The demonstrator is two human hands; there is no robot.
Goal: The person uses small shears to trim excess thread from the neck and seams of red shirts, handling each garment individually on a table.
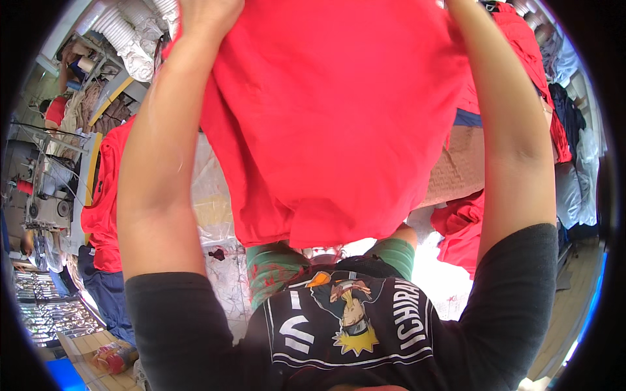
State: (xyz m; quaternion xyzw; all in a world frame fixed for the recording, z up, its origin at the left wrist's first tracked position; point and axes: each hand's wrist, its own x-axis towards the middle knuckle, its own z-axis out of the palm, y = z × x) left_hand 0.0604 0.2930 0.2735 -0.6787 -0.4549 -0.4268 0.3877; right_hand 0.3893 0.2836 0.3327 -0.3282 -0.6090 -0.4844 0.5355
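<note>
A wide piece of plain red cloth (339, 117) hangs in front of me, spread between my two raised arms. Its lower edge drops in folds to just above my lap. My left hand (212, 13), cut by the top edge, is at the cloth's upper left corner; its fingers are out of sight. At the upper right, my right hand (458, 5) shows only near the wrist, beside the cloth's other side. The cloth hangs from up there, held between both hands. What kind of garment it is, if any, I cannot tell.
A sewing machine (52, 210) with a red thread spool stands at the left. Red fabric (104, 195) and dark blue fabric (107, 293) drape beside it. On the right lie a brown cardboard piece (456, 163), more red cloth (462, 231) and clear plastic bags (587, 176). Thread scraps litter the floor.
</note>
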